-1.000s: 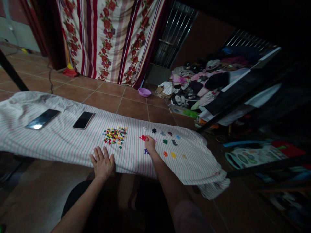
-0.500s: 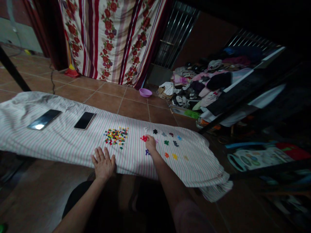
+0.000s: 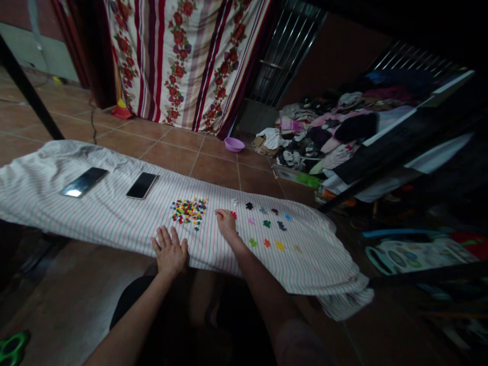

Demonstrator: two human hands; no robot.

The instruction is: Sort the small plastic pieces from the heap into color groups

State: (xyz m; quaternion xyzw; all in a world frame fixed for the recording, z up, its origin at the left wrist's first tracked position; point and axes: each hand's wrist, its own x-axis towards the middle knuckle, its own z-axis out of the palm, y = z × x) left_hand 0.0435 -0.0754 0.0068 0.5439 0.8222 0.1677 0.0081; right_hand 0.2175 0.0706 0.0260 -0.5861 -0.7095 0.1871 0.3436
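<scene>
My left hand lies flat with its fingers spread on the near edge of the striped cloth. Just beyond it is a mixed heap of small coloured pieces, too small for me to name their kind. My right hand hovers between this heap and the single-colour clusters, fingertips drawn together, with nothing visible in them. Partly behind it shows a red cluster. To the right sit further clusters, among them black, pink, dark green, light green, orange and yellow.
Two phones lie on the cloth's left part. On the tiled floor behind are a purple basin and a large clothes pile. A floral curtain hangs at the back. Dark posts stand at the sides.
My right hand has moved left, away from the red cluster and towards the mixed heap. My left hand stays flat on the cloth. The view has shifted slightly.
</scene>
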